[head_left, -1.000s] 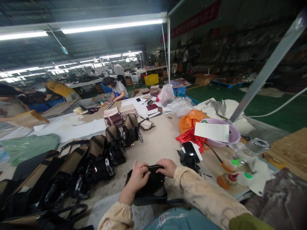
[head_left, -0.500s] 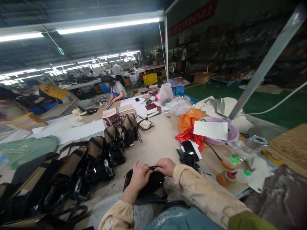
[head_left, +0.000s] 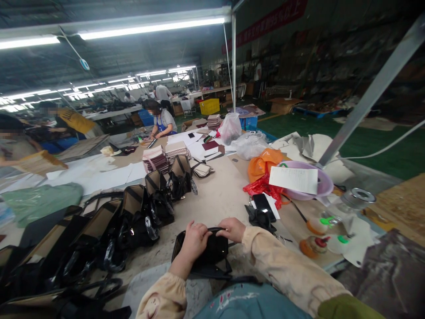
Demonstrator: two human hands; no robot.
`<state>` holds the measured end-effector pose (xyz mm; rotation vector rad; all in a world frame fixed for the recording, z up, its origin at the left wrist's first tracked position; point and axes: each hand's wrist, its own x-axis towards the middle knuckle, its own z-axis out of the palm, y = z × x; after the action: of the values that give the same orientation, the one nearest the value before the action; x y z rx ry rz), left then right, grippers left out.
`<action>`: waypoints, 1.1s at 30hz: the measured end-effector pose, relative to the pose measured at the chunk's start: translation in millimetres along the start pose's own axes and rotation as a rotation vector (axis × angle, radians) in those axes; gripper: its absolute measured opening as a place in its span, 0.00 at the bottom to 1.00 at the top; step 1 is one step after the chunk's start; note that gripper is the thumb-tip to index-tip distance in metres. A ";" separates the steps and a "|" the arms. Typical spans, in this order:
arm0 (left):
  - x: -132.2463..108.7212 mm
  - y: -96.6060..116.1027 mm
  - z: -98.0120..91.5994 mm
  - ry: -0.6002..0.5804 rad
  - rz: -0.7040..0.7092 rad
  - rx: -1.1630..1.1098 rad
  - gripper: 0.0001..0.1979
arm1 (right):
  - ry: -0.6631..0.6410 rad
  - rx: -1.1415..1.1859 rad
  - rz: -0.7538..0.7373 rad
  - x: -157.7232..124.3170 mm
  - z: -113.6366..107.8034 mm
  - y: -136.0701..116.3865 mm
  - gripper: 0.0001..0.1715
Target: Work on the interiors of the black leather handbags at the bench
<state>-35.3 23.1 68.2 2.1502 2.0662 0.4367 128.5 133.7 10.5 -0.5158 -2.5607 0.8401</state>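
Note:
A black handbag [head_left: 212,254] rests on the worktable right in front of me. My left hand [head_left: 195,241] is closed on the upper edge of the bag, thumb and fingers pinching it. On the same edge, a little to the right, my right hand [head_left: 233,229] pinches with its thumb toward the left one. The lower part of the bag is partly hidden by my left hand and wrist. Left of it stands a row of black bags with tan insides [head_left: 134,201], some with plastic-wrapped handles.
Stacked panels [head_left: 155,160] lie beyond the row. To the right are a phone [head_left: 264,206], a red plastic bag [head_left: 265,188], a purple basin [head_left: 327,188], a glass jar [head_left: 357,199] and small glue bottles [head_left: 312,247]. A co-worker [head_left: 162,119] sits across the table.
Both hands keep their grip on the bag's edge and have barely shifted. The view has moved slightly.

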 end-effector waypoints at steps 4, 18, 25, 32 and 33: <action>0.4 0.7 -0.3 0.003 -0.009 -0.001 0.10 | 0.027 0.069 0.049 -2.3 -0.9 0.0 0.17; 0.7 1.3 0.7 0.007 -0.037 0.011 0.11 | 0.029 0.166 0.062 -1.1 -2.7 -6.2 0.21; -0.4 1.4 3.3 -0.002 -0.030 0.033 0.11 | 0.006 0.229 0.062 -3.5 -4.6 -5.3 0.20; 0.7 1.4 4.6 0.013 -0.025 0.025 0.11 | -0.034 0.277 0.051 -4.8 -6.7 -0.6 0.18; 1.1 1.1 4.7 0.015 -0.029 0.023 0.11 | -0.040 0.275 0.046 -6.1 -6.6 0.0 0.16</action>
<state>-32.9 24.6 64.2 2.1331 2.1181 0.4290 136.9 134.1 13.9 -0.4776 -2.4217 1.2069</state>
